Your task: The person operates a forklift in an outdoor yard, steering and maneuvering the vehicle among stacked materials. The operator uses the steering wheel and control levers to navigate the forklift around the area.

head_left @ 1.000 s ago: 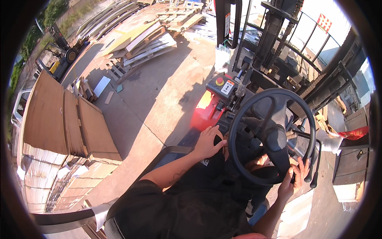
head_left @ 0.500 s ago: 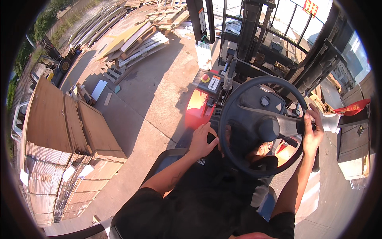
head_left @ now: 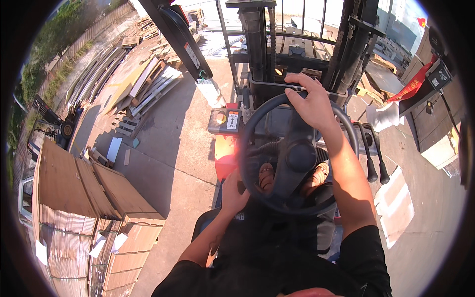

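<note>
A black steering wheel (head_left: pixel 246 143) stands in front of me, its hub and broad spoke showing through the ring. My right hand (head_left: pixel 312 101) lies across the top of the rim, thumb on the inner side and fingers reaching past it. Lower down and left of the wheel, my left hand (head_left: pixel 233 193) rests over my leg beside the red bodywork (head_left: pixel 225 161). Its thumb and fingers are apart around a dark patch, probably trouser cloth. Both my shoes (head_left: pixel 266 175) show through the wheel. Right of it stand two black-knobbed levers (head_left: pixel 371 171).
Ahead rises the forklift mast (head_left: pixel 256 44). Strapped cardboard stacks (head_left: pixel 74 218) stand close on the left, with loose boards (head_left: pixel 153 94) and pallets beyond. Another forklift (head_left: pixel 64 128) is at the far left. On the right are a flat sheet (head_left: pixel 396 205) and a large brown stack (head_left: pixel 435 143).
My right hand has gone from the wheel's right side to its top, and the wheel has turned counterclockwise. My left hand stays low beside it. The view has shifted right.
</note>
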`<state>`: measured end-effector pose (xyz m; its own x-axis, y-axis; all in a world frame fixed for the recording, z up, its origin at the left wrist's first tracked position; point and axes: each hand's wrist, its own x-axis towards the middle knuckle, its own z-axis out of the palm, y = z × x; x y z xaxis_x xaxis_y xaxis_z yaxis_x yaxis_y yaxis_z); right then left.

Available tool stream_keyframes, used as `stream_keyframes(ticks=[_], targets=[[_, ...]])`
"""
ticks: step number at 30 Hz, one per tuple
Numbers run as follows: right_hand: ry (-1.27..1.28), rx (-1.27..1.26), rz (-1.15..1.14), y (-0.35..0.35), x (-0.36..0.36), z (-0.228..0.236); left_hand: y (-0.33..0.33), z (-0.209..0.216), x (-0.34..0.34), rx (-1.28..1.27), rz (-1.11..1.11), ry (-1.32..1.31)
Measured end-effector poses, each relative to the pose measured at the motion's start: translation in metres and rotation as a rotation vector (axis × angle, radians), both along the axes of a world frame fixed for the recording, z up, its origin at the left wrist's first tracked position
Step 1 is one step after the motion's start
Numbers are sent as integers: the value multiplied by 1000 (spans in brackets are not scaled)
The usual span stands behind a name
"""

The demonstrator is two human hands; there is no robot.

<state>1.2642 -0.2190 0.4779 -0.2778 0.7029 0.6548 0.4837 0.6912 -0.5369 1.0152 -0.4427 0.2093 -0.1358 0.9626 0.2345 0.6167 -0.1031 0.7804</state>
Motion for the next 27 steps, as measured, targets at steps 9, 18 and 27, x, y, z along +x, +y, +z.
stream_keyframes(ticks=[9,18,27], targets=[[-35,10,81,-68,-38,-13,-62,-8,13,-19,82,38],[-120,64,89,-150,-59,-29,-124,-15,33,57,135,67],[-112,92,274,-264,-71,-66,-185,-3,52,67,160,38]])
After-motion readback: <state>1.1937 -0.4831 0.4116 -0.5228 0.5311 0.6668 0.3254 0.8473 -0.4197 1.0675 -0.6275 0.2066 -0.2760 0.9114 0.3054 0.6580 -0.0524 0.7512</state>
